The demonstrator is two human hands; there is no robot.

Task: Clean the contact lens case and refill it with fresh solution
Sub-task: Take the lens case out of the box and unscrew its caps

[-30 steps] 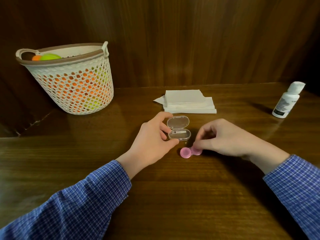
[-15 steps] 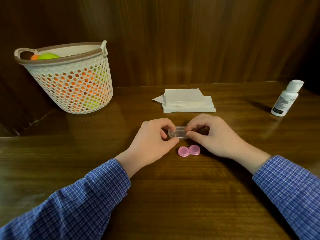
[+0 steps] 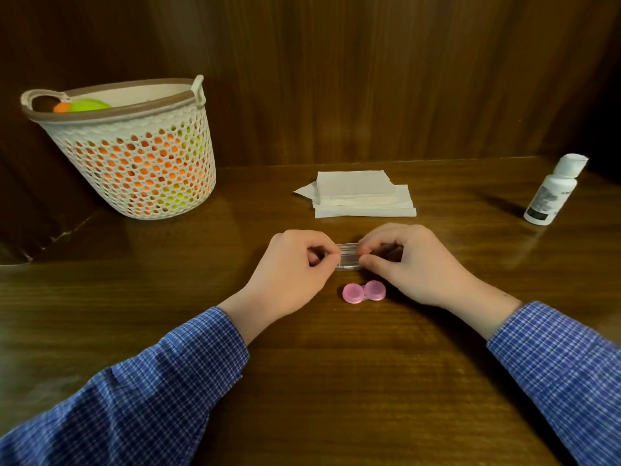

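A small clear plastic box (image 3: 348, 257) lies on the wooden table with its lid down. My left hand (image 3: 295, 274) pinches its left end and my right hand (image 3: 411, 264) pinches its right end. Just in front of the box, between my wrists, the pink contact lens case (image 3: 364, 291) rests on the table with both round caps on; neither hand touches it. A white solution bottle (image 3: 552, 191) with its cap on stands at the far right.
A stack of white paper tissues (image 3: 361, 196) lies behind the hands. A cream perforated basket (image 3: 134, 153) holding orange and green things stands at the back left. A dark wooden wall closes the table's far edge.
My right hand let go of the pink lens case, moved up to the clear box and pushed its open lid down. Both hands now pinch the closed box.
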